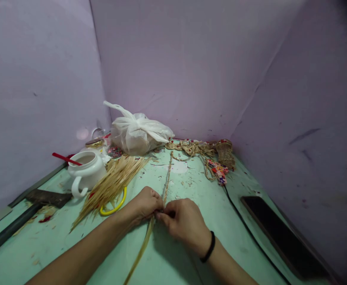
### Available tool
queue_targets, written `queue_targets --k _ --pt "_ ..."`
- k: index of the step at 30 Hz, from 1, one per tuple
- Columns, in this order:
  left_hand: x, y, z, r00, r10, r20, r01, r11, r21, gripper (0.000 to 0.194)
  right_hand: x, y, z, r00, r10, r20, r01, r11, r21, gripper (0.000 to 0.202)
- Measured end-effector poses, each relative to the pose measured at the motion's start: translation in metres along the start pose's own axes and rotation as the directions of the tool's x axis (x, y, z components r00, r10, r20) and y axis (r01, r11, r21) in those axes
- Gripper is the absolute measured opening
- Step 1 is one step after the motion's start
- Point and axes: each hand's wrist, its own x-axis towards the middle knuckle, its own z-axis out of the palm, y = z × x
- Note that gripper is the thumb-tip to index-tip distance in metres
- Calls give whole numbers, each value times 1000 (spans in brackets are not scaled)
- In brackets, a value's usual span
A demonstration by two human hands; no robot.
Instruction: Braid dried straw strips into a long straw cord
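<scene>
A thin braided straw cord (168,178) runs from the far side of the green table (221,253) toward me and passes into my fingers. My left hand (147,204) is closed in a pinch on it. Close beside, almost touching, my right hand (187,221) pinches at the same spot, a black band around its wrist. Below the hands, loose straw strands (142,251) trail toward the table's near edge. The exact point where the fingertips grip is partly hidden.
On the left lie a straw bundle (114,182), yellow-handled scissors (114,209), a white pot (87,172) and a hammer-like tool (48,198). At the back are a tied plastic bag (140,132) and braided straw pieces (191,147). A patterned glue gun (219,171) and a phone (280,235) lie right.
</scene>
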Motion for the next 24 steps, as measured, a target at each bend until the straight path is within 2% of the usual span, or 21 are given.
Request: queue_targets --k 2,3,4,6,7,9,13,15,20,24 --pt "0 1 -3 1000 8 21 -8 1000 -14 11 9 7 -5 993 120 -14 -114 967 227 28" --pt "1 2 -4 999 13 35 -13 1000 -22 10 13 10 -6 983 180 -19 -161 918 362 29" --pt "1 2 -4 999 20 50 -19 999 -31 10 17 13 -6 974 228 15 -205 843 497 27" --pt "1 3 -6 996 33 84 -28 998 -49 9 21 15 -4 952 258 167 -299 659 690 20" --pt "1 3 -6 994 39 101 -34 998 -56 8 22 14 -2 939 239 249 -344 581 738 17" --pt "1 3 -7 991 47 122 -41 998 -55 8 20 11 3 916 199 347 -400 495 771 13" --pt "-1 3 -6 987 62 151 -58 998 -31 8 16 5 9 893 249 374 -447 403 798 15" --pt "-2 3 -6 984 73 160 -71 997 -19 9 15 4 10 881 302 364 -464 403 789 15" --pt "0 1 -7 982 82 170 -88 996 26 10 17 7 11 876 366 315 -478 567 671 16" --pt "-3 4 -15 988 50 146 -87 964 253 11 18 10 15 896 363 257 -439 632 638 16"
